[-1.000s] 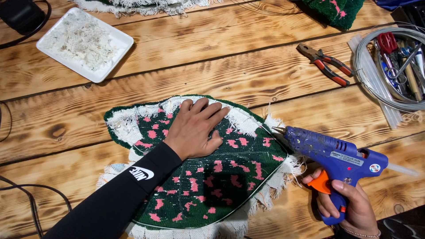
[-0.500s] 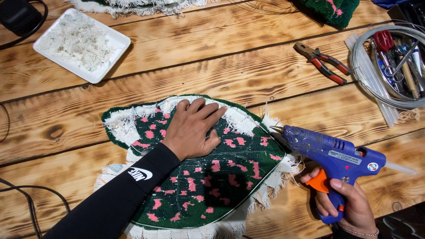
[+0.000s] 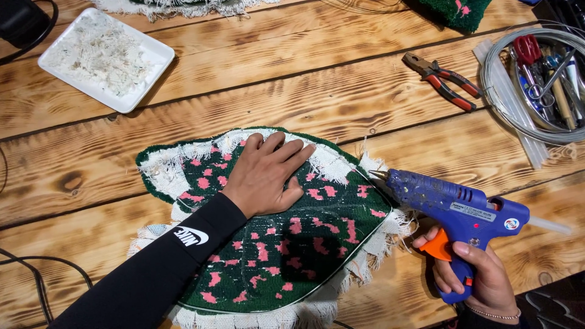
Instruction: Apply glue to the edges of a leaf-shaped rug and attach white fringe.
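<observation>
The green tufted rug piece with pink spots [image 3: 286, 244], at the table's centre, is pressed flat by the open left hand [image 3: 268, 173], while the blue plastic glue gun [image 3: 454, 210], at 3 o'clock, is gripped by the right hand [image 3: 475, 280], its nozzle at the frayed white edge, which seems only partly glued.

A wooden surface [image 3: 341, 103] fills nearly the whole view, made of wide planks running left to right with narrow dark seams between them. The wood is pale honey in colour with strong scorched brown grain and a few dark knots. Light falls evenly and warmly across it, with soft shadows. At the lower right corner a dark patterned floor [image 3: 557, 307] shows below the plank edge.
</observation>
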